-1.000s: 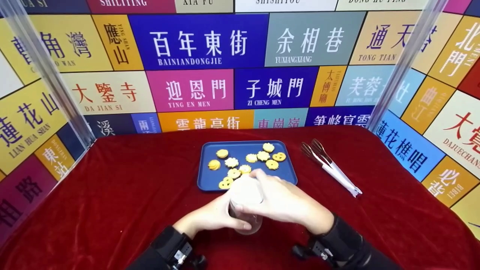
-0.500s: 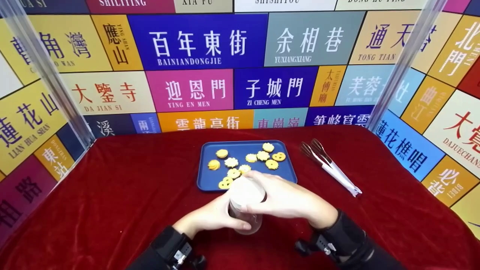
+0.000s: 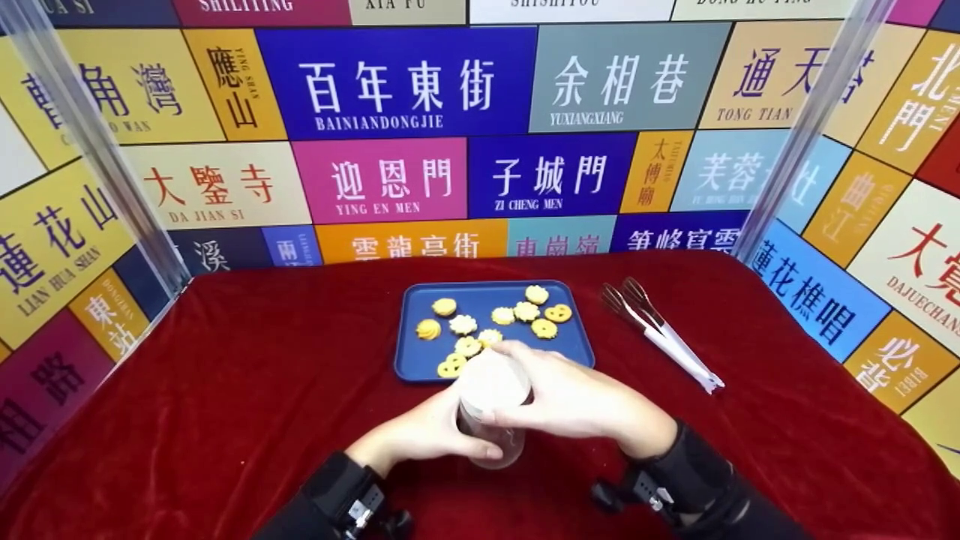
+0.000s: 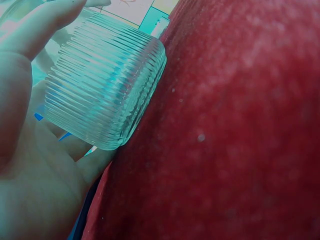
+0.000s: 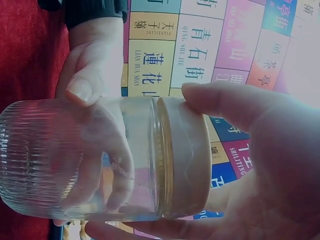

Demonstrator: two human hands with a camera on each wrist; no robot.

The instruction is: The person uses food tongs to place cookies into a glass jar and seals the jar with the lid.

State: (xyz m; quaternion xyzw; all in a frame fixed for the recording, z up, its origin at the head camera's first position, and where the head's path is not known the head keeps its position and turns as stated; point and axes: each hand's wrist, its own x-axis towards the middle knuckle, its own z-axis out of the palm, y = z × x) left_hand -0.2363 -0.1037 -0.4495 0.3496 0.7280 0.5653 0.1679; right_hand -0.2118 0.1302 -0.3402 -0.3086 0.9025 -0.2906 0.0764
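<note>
A ribbed clear glass jar [image 5: 40, 155] with a pale screw lid [image 5: 189, 157] stands upright on the red cloth, near the tray's front edge in the head view. My left hand [image 3: 424, 431] wraps round the jar's body, thumb at the front. From the right, my right hand [image 3: 577, 394] grips the lid [image 3: 491, 382] by its rim, thumb and fingers on opposite sides. The lid sits on the jar's mouth. Through the glass in the right wrist view the left fingers show, with no food visible inside. The left wrist view shows the jar's base [image 4: 115, 85] beside the left palm.
Behind the jar lies a blue tray [image 3: 416, 292] with several cookies [image 3: 463, 325], some flower-shaped, some pretzel-shaped. White-handled tongs [image 3: 664, 337] lie to its right. Red velvet cloth [image 3: 247, 390] covers the table, and a panelled wall [image 3: 390, 82] with clear corner posts rises behind.
My right hand has shifted slightly round the lid, its wrist moving a little to the right. The left hand and jar stay in place.
</note>
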